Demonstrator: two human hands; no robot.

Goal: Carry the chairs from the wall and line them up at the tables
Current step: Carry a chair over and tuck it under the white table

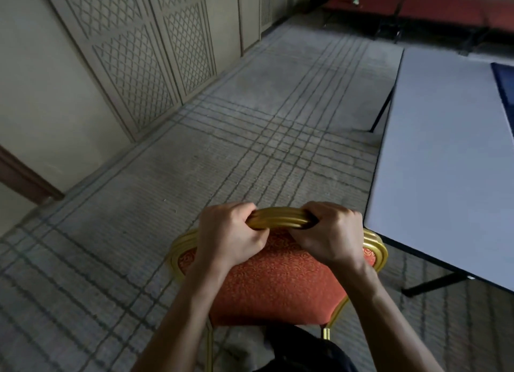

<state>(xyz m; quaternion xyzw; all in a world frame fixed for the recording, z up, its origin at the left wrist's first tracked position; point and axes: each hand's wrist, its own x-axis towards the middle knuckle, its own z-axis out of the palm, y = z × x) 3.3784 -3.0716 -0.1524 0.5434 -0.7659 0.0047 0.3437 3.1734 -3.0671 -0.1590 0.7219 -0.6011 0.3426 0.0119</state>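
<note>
Both hands grip the ridged gold top rail of a banquet chair (281,282), seen from above and behind, its red patterned back cushion filling the lower centre of the view. The left hand (230,235) curls its fingers over the rail's left portion with the thumb tucked under the frame's edge; the right hand (329,231) wraps the rail's right portion in the same way, knuckles up, so that only a short arc of gold shows between the two fists. The chair sits just beside the near corner of a pale-topped folding table (445,154), whose black edge and black legs run along the right side of the view. A grey carpet (222,149) crossed by bands of dark lines stretches ahead to a wall of lattice-patterned panels (139,60) on the left. Farther back, at the top right, a red-covered table (434,7) on dark legs stands well apart from the chair, with a small object on it too blurred to identify.
</note>
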